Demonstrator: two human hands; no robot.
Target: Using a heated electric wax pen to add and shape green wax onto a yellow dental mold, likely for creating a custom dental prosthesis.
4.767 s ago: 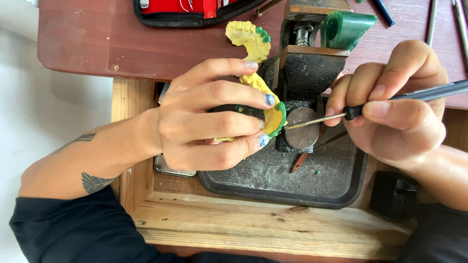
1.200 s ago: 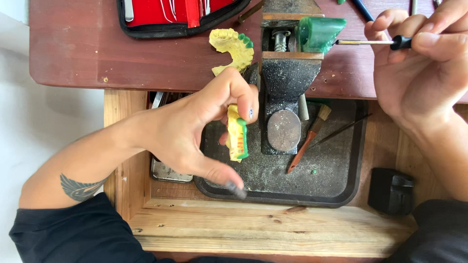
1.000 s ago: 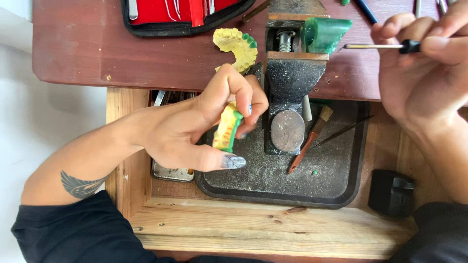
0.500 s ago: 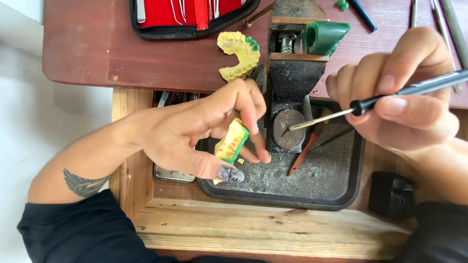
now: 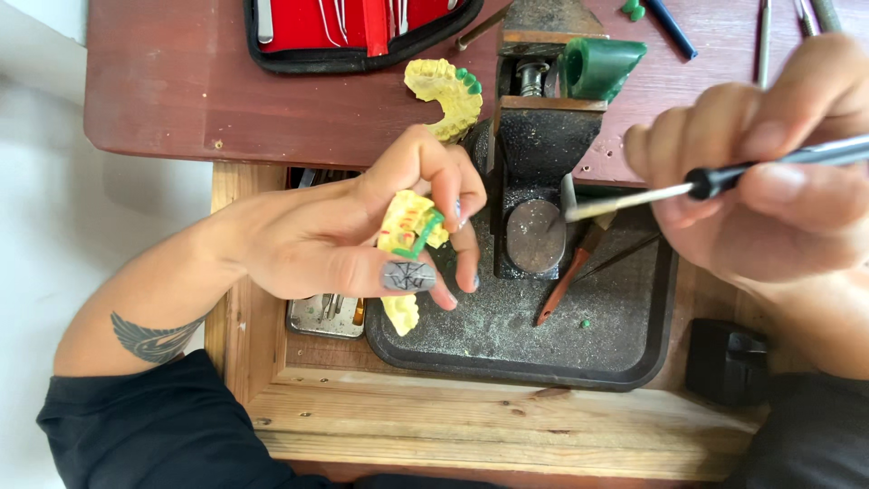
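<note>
Cast: we see the yellow dental cast (image 5: 405,237) pinched in our left hand (image 5: 348,240), fingers closed on it, just left of the black vise (image 5: 536,172).
Axis: long axis runs toward us, lower end poking past the thumb.
Tool: our right hand (image 5: 769,181) grips the slim metal tool (image 5: 715,181), tip over the vise, right of the cast.
Hidden: fingers cover the cast's middle; green patch unclear.
</note>
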